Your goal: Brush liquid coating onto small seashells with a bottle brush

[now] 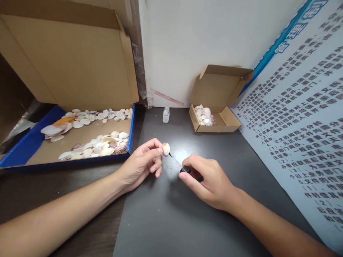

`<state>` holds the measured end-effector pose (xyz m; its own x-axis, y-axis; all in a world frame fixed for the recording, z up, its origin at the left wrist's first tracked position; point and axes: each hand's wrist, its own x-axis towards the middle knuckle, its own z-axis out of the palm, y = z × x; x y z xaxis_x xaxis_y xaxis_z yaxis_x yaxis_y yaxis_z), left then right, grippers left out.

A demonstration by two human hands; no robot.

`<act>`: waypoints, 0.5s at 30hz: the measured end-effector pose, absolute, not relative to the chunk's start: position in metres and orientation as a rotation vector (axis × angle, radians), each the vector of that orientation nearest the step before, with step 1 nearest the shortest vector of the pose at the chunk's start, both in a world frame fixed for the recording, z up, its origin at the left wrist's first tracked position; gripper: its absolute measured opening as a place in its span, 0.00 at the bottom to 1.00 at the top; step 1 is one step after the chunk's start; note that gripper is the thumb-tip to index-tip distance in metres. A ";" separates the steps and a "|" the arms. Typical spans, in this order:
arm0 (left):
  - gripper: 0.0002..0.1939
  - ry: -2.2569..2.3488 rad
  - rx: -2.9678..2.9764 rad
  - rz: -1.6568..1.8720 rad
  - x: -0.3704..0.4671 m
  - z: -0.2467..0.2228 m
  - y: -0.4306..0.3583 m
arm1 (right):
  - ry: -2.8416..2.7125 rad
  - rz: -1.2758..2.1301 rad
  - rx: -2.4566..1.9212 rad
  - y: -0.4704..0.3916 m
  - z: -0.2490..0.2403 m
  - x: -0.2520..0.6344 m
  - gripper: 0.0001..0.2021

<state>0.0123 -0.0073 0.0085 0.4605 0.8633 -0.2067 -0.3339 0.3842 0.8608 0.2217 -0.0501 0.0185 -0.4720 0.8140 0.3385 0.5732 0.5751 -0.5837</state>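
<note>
Between thumb and forefinger, my left hand [147,160] pinches a small seashell [166,149], its whitish and brownish side facing up. My right hand [210,182] grips the black cap of a thin brush applicator [177,162]. The dark brush tip is at the shell's lower right edge, touching or very close to it. Behind both hands a small clear bottle [166,115] with a white label stands upright on the grey table [155,221]; its neck appears uncapped.
At left, a blue-edged open cardboard box [37,151] holds several shells in rows. A smaller open carton [218,127] at the back right contains white shells and some pinkish ones. A white wall panel [209,32] rises behind, and a printed poster [302,142] borders the right.
</note>
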 end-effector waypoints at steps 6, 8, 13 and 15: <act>0.08 0.756 0.782 0.890 0.013 0.012 -0.006 | -2.224 0.581 -1.052 -0.050 0.018 0.222 0.08; 0.08 0.753 0.774 0.882 0.013 0.011 -0.006 | -2.234 0.586 -1.038 -0.051 0.017 0.223 0.07; 0.05 0.734 0.785 0.864 0.012 0.009 -0.006 | -2.203 0.525 -1.128 -0.051 0.018 0.223 0.09; 0.05 0.727 0.797 0.866 0.011 0.008 -0.006 | -2.193 0.503 -1.157 -0.051 0.019 0.223 0.09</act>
